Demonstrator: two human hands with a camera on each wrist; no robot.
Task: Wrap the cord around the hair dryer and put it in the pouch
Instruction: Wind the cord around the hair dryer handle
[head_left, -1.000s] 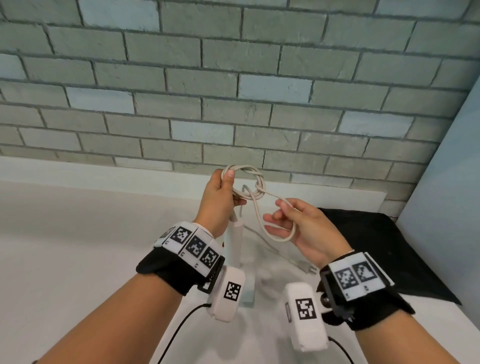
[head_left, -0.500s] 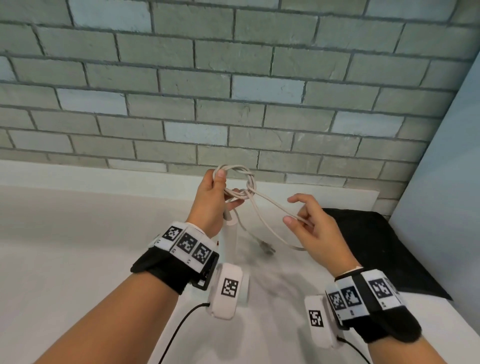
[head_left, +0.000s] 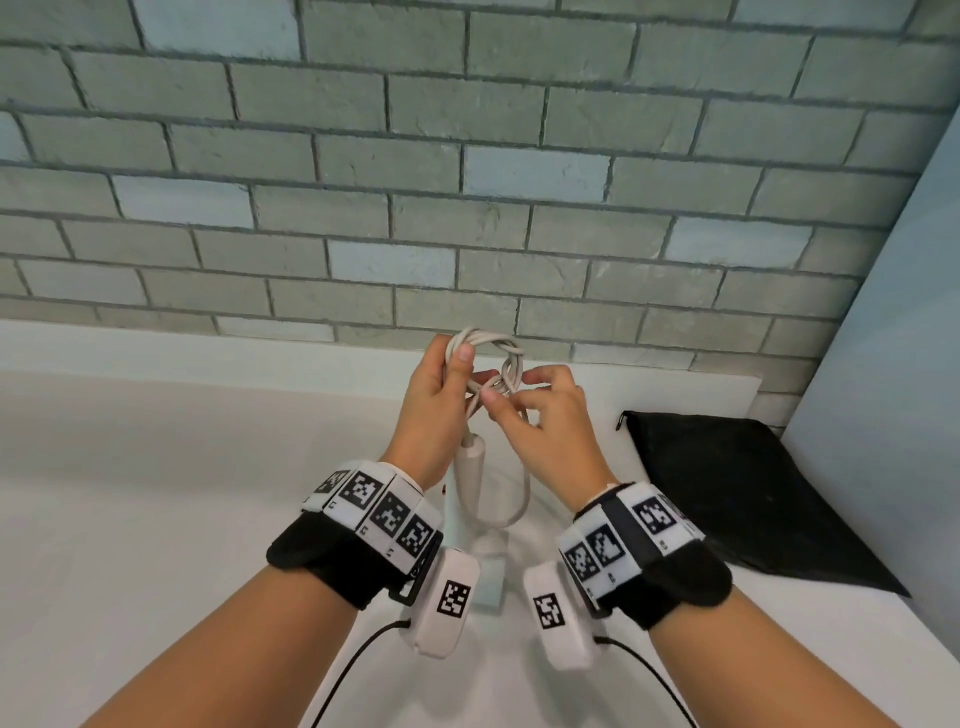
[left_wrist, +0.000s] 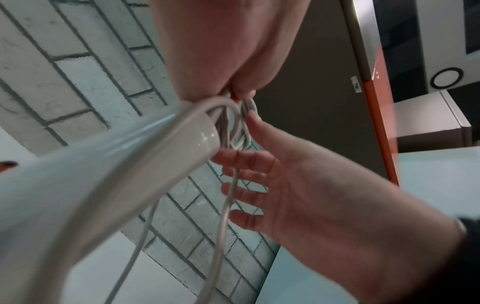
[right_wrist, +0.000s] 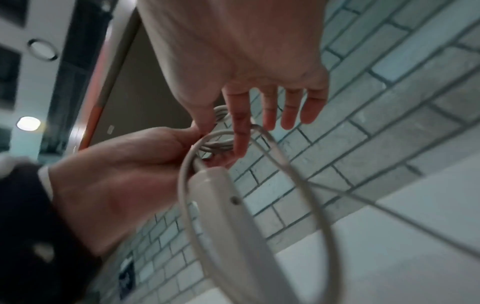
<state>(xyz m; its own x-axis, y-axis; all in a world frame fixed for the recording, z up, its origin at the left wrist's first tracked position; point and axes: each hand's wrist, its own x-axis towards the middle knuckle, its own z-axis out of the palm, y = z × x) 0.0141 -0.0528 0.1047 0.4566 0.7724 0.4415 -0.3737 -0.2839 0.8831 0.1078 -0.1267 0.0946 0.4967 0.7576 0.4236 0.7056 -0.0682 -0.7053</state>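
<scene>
My left hand (head_left: 457, 366) grips a bundle of white cord (head_left: 485, 340) held up in front of the brick wall. The white hair dryer (head_left: 472, 460) hangs handle-up just below that hand, and its lower body is hidden behind my wrists. My right hand (head_left: 506, 387) pinches the cord at the bundle between thumb and forefinger, its other fingers straight. A loose loop of cord (head_left: 514, 514) hangs under both hands. The left wrist view shows the hair dryer handle (left_wrist: 145, 152) close up with the cord (left_wrist: 224, 207) beside it. The black pouch (head_left: 727, 483) lies flat on the table to the right.
A white table (head_left: 156, 493) runs under both arms to a grey brick wall (head_left: 467, 182) behind. A pale blue panel (head_left: 893, 338) stands at the right, just past the pouch. Thin black cables (head_left: 337, 670) trail from the wrist cameras.
My right hand has moved up and left from the stretched-out cord to the bundle at my left hand. The slack cord now hangs as a loop, and the plug is out of sight.
</scene>
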